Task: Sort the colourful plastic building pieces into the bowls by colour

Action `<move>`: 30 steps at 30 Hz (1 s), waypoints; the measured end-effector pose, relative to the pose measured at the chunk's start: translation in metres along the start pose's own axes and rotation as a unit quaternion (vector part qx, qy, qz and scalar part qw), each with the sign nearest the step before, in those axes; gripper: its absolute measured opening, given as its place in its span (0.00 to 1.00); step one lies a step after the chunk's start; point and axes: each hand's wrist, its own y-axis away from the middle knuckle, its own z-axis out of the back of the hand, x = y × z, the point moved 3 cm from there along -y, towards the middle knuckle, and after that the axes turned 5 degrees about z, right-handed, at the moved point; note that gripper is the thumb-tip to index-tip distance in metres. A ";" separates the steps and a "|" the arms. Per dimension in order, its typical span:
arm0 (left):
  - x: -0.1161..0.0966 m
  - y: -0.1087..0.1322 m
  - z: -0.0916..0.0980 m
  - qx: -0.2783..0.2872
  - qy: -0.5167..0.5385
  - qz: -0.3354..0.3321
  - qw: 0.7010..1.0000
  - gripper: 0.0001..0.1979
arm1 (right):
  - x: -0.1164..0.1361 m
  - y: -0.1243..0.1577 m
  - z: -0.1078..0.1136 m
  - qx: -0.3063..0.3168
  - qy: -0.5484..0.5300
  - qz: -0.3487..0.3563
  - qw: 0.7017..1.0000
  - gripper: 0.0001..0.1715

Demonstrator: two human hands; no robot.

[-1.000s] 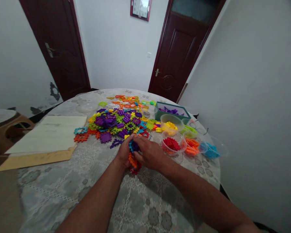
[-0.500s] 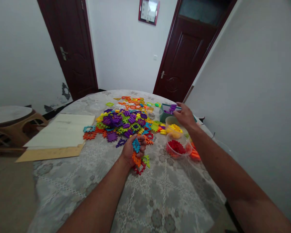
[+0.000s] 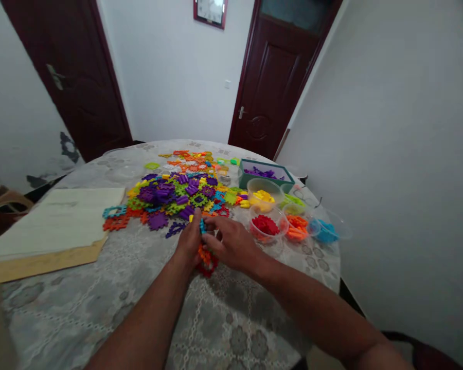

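My left hand (image 3: pixel 188 240) is closed around several plastic interlocking pieces near the table's front middle. A blue interlocking piece (image 3: pixel 202 226) shows between its thumb and fingers, turned nearly edge-on. An orange piece (image 3: pixel 205 255) and a red piece (image 3: pixel 207 269) hang below the palm. Against the blue piece, my right hand (image 3: pixel 233 242) has its thumb and fingertips pinched. Just beyond both hands lies a heap of mixed toy pieces (image 3: pixel 158 221), with purple, green, yellow and blue ones.
To the right stand a green-edged box (image 3: pixel 244 178) of purple pieces and clear bowls of yellow pieces (image 3: pixel 263 197), red pieces (image 3: pixel 265 224), orange pieces (image 3: pixel 296 226) and blue pieces (image 3: pixel 327 231). Large paper sheets (image 3: pixel 57 216) lie on the left. A patterned cloth (image 3: pixel 139 288) covers the table.
My right hand has come back from the box of purple pieces to my left hand and touches the blue piece. The purple pieces it held are gone from its fingers. The view has turned right.
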 end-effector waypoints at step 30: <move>-0.015 -0.005 -0.002 -0.011 -0.028 0.001 1.000 0.31 | -0.180 0.160 0.223 -0.367 0.070 -0.285 0.883 0.25</move>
